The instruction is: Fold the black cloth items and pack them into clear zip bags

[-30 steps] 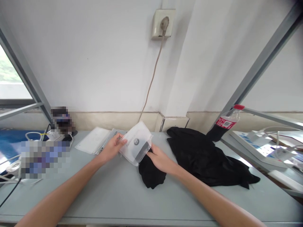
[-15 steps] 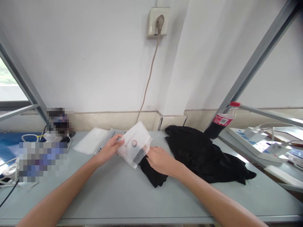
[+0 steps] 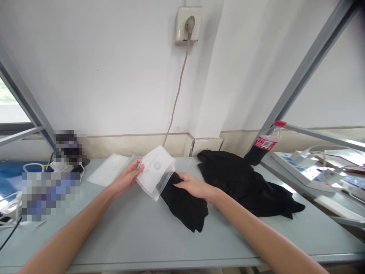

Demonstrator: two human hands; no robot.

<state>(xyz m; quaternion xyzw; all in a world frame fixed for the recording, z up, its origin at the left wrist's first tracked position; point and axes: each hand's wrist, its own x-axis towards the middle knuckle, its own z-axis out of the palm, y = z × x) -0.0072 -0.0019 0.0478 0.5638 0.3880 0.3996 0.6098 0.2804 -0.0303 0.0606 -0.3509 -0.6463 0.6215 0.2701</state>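
Note:
My left hand point(image 3: 129, 176) grips the left edge of a frosted plastic bag point(image 3: 154, 169) with printed lettering and a round logo. Its open end faces right and down. My right hand point(image 3: 195, 185) pinches a folded black cloth point(image 3: 188, 209) at the bag's mouth. Most of the cloth hangs outside, down over the table; whether any of its upper end lies inside the bag I cannot tell. To the right of my right hand, a larger black cloth point(image 3: 239, 182) lies crumpled on the table.
Another flat frosted bag point(image 3: 110, 169) lies left of my left hand on the grey table point(image 3: 128, 236). A dark cola bottle point(image 3: 265, 144) leans at the right by the metal frame. Cables and chargers point(image 3: 327, 171) crowd the right; a plugged socket point(image 3: 188, 26) is on the wall.
My right hand has drawn back from the bag's mouth, and more of the black cloth now shows outside the bag. The bag sits slightly further left in view.

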